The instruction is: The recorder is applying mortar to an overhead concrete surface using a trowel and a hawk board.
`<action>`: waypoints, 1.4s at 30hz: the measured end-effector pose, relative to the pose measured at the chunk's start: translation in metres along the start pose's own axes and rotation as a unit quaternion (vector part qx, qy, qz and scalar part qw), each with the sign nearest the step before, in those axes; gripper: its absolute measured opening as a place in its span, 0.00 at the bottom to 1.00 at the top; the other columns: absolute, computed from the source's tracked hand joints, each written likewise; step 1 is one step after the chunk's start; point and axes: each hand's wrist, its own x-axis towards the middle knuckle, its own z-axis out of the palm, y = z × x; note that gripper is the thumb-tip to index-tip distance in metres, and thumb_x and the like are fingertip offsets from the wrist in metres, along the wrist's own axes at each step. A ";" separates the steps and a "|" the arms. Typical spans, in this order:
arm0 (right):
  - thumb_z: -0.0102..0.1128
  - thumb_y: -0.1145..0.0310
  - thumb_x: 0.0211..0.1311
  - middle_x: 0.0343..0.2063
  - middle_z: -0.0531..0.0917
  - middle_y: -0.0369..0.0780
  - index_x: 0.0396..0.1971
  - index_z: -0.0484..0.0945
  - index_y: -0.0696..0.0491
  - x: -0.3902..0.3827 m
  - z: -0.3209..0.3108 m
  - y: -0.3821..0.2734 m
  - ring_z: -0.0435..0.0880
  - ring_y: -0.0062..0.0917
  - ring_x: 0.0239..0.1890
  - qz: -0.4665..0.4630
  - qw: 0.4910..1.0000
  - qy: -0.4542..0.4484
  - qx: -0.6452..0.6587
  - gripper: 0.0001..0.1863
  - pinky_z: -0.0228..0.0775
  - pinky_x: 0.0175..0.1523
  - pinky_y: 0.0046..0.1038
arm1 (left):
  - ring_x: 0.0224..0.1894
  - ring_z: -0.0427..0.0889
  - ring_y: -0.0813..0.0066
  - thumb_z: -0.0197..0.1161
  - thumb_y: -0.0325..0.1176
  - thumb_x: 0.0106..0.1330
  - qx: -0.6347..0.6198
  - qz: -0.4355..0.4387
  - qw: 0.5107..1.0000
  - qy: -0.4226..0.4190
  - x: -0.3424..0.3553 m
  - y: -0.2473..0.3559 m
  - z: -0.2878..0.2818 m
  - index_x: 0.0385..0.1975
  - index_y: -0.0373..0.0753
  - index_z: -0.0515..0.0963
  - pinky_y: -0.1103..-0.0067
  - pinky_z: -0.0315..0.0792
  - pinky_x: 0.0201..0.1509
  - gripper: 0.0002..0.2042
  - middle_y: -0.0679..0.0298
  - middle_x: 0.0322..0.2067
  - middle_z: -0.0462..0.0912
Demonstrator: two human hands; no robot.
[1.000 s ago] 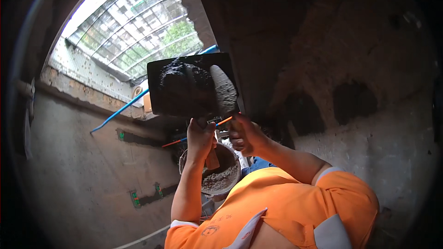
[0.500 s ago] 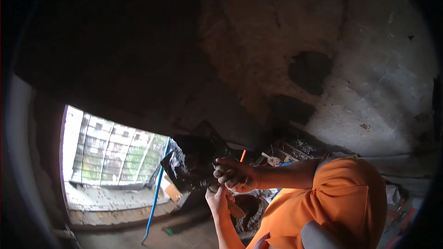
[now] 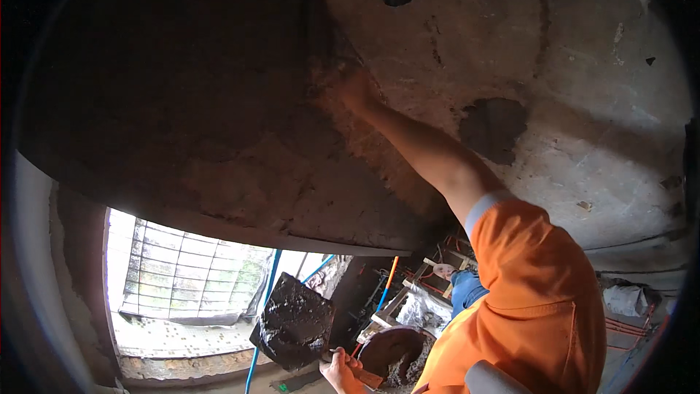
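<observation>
My left hand (image 3: 340,369) grips the handle of a square dark mortar board (image 3: 293,321), which carries wet grey mortar at the bottom middle of the view. My right hand (image 3: 354,84) is stretched high along the dark, patchy plastered surface (image 3: 219,102); it is smeared by motion, so its fingers and whatever they might hold cannot be made out. A bucket (image 3: 386,356) with mortar in it sits below, just right of the board.
A bright barred window (image 3: 186,270) is at the lower left, with blue pipes (image 3: 253,361) beside it. Orange pipe (image 3: 392,277), timber and plastic clutter the floor behind the bucket. A whitish sack (image 3: 623,300) lies at the right.
My right hand has left the board and swung far upward to the dark surface. The board in my left hand has dropped lower. The view has turned toward the upper plastered area.
</observation>
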 end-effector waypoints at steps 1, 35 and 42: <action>0.55 0.66 0.55 0.21 0.79 0.44 0.28 0.76 0.60 0.007 0.020 0.013 0.78 0.32 0.22 -0.050 0.995 0.062 -0.062 0.11 0.70 0.31 0.35 | 0.10 0.64 0.77 0.57 0.27 0.58 -0.014 -0.031 0.999 0.027 0.003 0.001 -0.010 0.19 0.42 0.66 0.77 0.62 0.12 0.09 0.69 0.12 0.64; 0.53 0.63 0.61 0.13 0.69 0.36 0.30 0.72 0.52 -0.044 0.001 0.050 0.69 0.23 0.12 0.197 0.964 -0.023 0.175 0.08 0.58 0.14 0.29 | 0.10 0.65 0.75 0.59 0.28 0.57 -0.012 -0.025 0.999 -0.045 0.005 0.014 -0.001 0.17 0.41 0.67 0.77 0.62 0.13 0.10 0.67 0.12 0.66; 0.49 0.68 0.61 0.12 0.66 0.38 0.22 0.65 0.51 -0.021 0.063 -0.117 0.62 0.25 0.10 0.384 0.849 -0.114 0.344 0.08 0.49 0.13 0.28 | 0.10 0.64 0.76 0.58 0.28 0.58 -0.015 -0.006 0.999 -0.030 0.009 0.020 -0.015 0.17 0.41 0.66 0.77 0.61 0.13 0.10 0.68 0.12 0.65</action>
